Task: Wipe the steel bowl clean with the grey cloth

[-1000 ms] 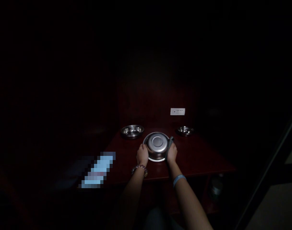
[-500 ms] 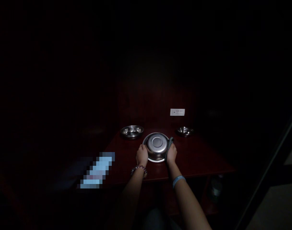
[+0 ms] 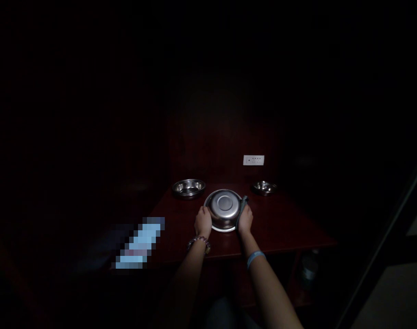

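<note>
A shiny metal basin (image 3: pixel 225 208) is between my two hands, its underside turned up towards me. My left hand (image 3: pixel 203 222) grips its rim at the left, fingers curled around the edge. At the right rim my right hand (image 3: pixel 245 220) is closed on a dark greenish cloth (image 3: pixel 243 206), which is pressed against the basin. Further back on the dark red desk (image 3: pixel 277 228) stand another metal basin (image 3: pixel 188 188) at the left and a smaller metal bowl (image 3: pixel 264 188) at the right, both with their openings up.
A white power socket (image 3: pixel 253 160) is on the back panel. A pixelated bright patch (image 3: pixel 139 242) lies at the desk's left front. Under the desk at the right, a clear bottle or jar (image 3: pixel 309 269) stands in shadow. The surroundings are very dark.
</note>
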Action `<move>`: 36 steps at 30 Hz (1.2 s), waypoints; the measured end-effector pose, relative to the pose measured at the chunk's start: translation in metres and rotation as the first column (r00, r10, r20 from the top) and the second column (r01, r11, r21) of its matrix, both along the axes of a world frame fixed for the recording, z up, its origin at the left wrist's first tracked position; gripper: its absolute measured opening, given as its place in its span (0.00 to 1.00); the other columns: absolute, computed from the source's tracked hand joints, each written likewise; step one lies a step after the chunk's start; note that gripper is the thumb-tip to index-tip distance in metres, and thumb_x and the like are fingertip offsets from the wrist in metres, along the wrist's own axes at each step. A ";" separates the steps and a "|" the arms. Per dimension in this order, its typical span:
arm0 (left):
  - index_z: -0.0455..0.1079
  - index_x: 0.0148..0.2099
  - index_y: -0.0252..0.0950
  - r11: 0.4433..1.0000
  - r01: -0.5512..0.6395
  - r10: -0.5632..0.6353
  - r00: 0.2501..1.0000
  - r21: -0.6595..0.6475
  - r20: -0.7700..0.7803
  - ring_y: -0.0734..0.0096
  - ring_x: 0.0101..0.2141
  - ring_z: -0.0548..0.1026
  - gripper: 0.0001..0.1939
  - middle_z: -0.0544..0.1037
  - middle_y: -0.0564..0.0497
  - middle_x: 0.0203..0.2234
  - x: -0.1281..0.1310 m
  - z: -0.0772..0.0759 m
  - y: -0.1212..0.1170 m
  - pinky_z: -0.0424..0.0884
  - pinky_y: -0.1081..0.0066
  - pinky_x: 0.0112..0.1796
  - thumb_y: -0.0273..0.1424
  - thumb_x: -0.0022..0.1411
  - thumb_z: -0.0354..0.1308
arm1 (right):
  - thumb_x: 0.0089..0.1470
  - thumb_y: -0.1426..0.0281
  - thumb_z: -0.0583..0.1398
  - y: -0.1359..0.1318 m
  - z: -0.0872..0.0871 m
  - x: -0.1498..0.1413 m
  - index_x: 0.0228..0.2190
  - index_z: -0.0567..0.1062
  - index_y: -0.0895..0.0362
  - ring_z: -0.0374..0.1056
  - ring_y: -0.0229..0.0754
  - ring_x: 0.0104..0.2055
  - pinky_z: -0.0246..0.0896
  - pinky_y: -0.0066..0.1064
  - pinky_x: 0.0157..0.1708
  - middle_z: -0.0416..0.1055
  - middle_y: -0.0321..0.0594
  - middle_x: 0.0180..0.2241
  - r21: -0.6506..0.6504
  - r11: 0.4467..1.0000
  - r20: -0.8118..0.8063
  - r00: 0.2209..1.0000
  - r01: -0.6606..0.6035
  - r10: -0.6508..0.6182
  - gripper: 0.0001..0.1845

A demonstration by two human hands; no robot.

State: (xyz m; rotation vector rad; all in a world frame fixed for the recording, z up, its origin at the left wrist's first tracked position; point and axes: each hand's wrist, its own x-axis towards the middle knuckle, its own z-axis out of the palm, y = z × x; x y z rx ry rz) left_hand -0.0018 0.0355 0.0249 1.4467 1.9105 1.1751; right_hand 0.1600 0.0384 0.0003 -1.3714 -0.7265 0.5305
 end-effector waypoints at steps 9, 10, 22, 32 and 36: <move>0.75 0.47 0.39 1.000 0.005 -0.005 1.000 -0.006 0.017 0.55 0.50 0.81 0.22 0.83 0.40 0.50 0.000 0.002 -0.002 0.73 0.64 0.47 0.36 0.76 0.38 | 0.65 0.59 0.48 0.001 0.000 0.000 0.36 0.80 0.54 0.78 0.52 0.47 0.66 0.35 0.45 0.83 0.49 0.43 -0.016 1.000 -0.004 1.000 0.008 -0.008 0.24; 0.75 0.48 0.39 1.000 0.003 -0.003 1.000 -0.007 0.019 0.55 0.50 0.81 0.22 0.82 0.40 0.50 0.000 0.001 -0.001 0.73 0.64 0.48 0.36 0.76 0.38 | 0.65 0.59 0.48 0.001 -0.001 0.000 0.36 0.80 0.54 0.78 0.52 0.48 0.66 0.35 0.45 0.83 0.49 0.44 -0.016 1.000 -0.005 1.000 0.007 -0.007 0.24; 0.75 0.46 0.40 1.000 0.003 -0.003 1.000 0.006 0.016 0.54 0.48 0.81 0.22 0.83 0.41 0.47 -0.001 -0.001 0.001 0.74 0.62 0.47 0.35 0.75 0.38 | 0.64 0.59 0.47 0.003 -0.002 0.000 0.35 0.80 0.54 0.78 0.52 0.47 0.67 0.35 0.45 0.83 0.48 0.41 -0.012 1.000 0.011 1.000 0.012 -0.012 0.24; 0.75 0.48 0.39 1.000 0.005 -0.005 1.000 -0.011 -0.003 0.55 0.50 0.81 0.22 0.83 0.40 0.50 -0.001 -0.003 0.003 0.73 0.64 0.48 0.36 0.76 0.38 | 0.63 0.57 0.47 0.003 -0.003 0.000 0.34 0.79 0.53 0.78 0.54 0.46 0.67 0.38 0.47 0.82 0.52 0.42 0.015 1.000 -0.006 1.000 0.012 -0.012 0.24; 0.75 0.47 0.39 1.000 0.007 -0.007 1.000 0.000 -0.001 0.55 0.49 0.81 0.22 0.83 0.40 0.49 -0.001 -0.004 0.004 0.73 0.64 0.47 0.35 0.76 0.38 | 0.63 0.57 0.47 0.003 -0.003 0.000 0.35 0.80 0.54 0.77 0.53 0.47 0.67 0.37 0.46 0.82 0.51 0.43 0.006 1.000 0.003 1.000 0.007 -0.007 0.24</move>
